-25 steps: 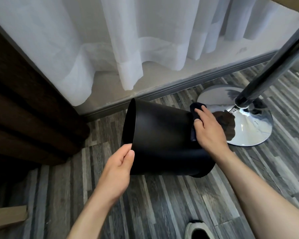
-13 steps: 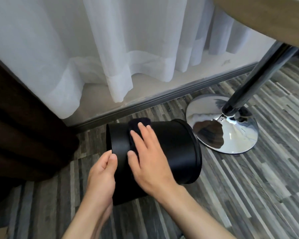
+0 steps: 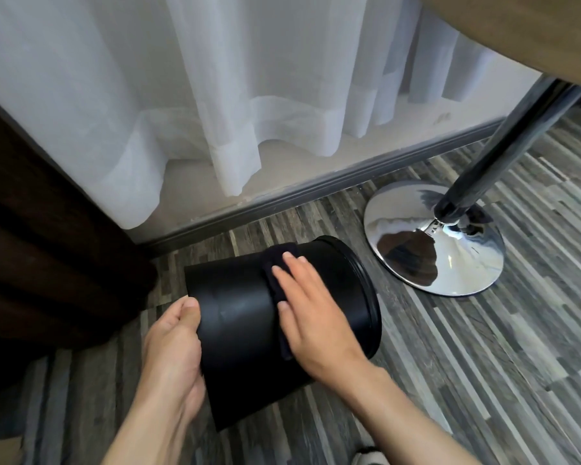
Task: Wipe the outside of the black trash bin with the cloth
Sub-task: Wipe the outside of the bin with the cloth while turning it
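The black trash bin (image 3: 235,317) lies tipped on its side above the floor, its open rim to the left and its base toward the right. My left hand (image 3: 173,347) grips that open rim, thumb on the outside wall. A dark cloth (image 3: 275,263) is draped over the top of the bin's side. My right hand (image 3: 312,307) lies flat on the cloth, fingers spread, pressing it against the bin. Most of the cloth is hidden under that palm.
A chrome round table base (image 3: 433,236) with a dark pole (image 3: 503,152) stands right of the bin, under a wooden tabletop (image 3: 524,31). White sheer curtains (image 3: 215,95) hang behind. Dark wooden furniture (image 3: 47,246) is at the left. A shoe tip (image 3: 366,456) shows at the bottom.
My right hand and the cloth have slid along the bin's side from near the open rim toward the base end. The left hand kept its grip on the rim.
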